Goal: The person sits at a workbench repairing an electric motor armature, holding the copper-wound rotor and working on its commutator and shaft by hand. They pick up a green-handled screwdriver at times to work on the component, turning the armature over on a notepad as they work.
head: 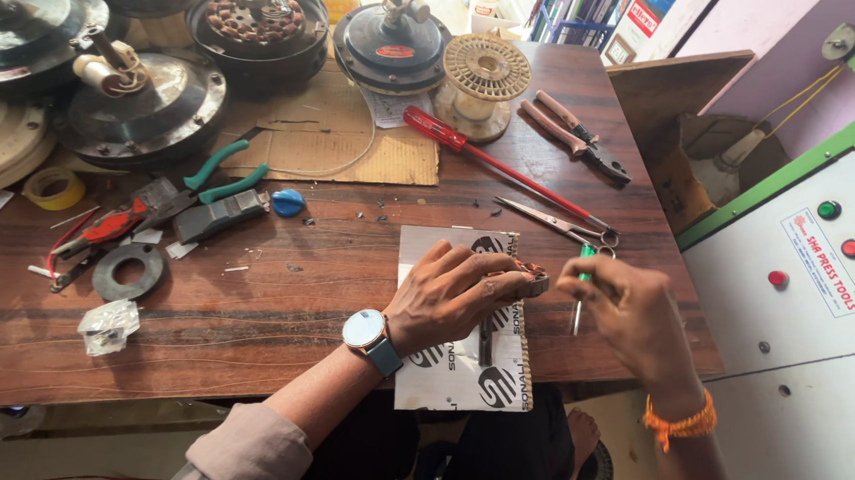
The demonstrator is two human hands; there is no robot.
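Copper-wound coil piece (pixel 523 277) gripped under the left hand (pixel 454 297), pressed onto a printed white sheet (pixel 458 373) at the table's (pixel 242 307) front edge. The right hand (pixel 624 304), just beside, pinches a green-handled tool (pixel 582 281) by its top. Scissors (pixel 549 218) and a red screwdriver (pixel 474 153) lie behind. Judged risk: the sheet overhangs the edge, so hard pressing could slide it, and the tool tip could slip toward the left fingers.
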